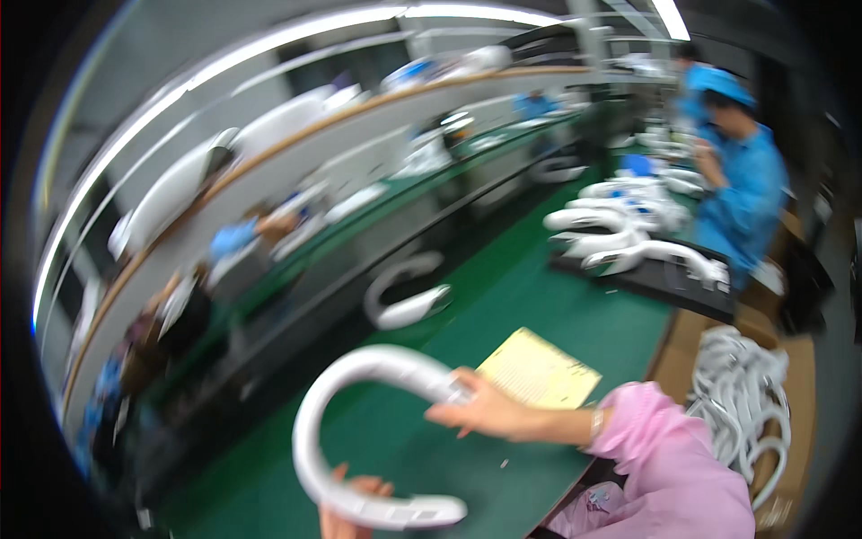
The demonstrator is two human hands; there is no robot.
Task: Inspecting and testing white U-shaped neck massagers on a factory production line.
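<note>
A thick white C-shaped plastic band (314,422) is held up over the green worktable, its open side facing right. My right hand (485,406), in a pink sleeve, closes around the upper end of the band. The lower arm of the band is gripped by my left hand (355,503), whose fingers are partly hidden behind it. Just beyond my right hand lies a yellow printed sheet (539,370). Another white C-shaped band (409,305) lies on the table farther off. The picture is blurred, so small details on the held band cannot be made out.
At the back right, several white curved bands (620,216) are piled by a black tray (646,286). A cardboard box (669,359) of white bands stands on the right. A person in blue (745,189) works beyond it. A raised green shelf (377,202) runs along the left.
</note>
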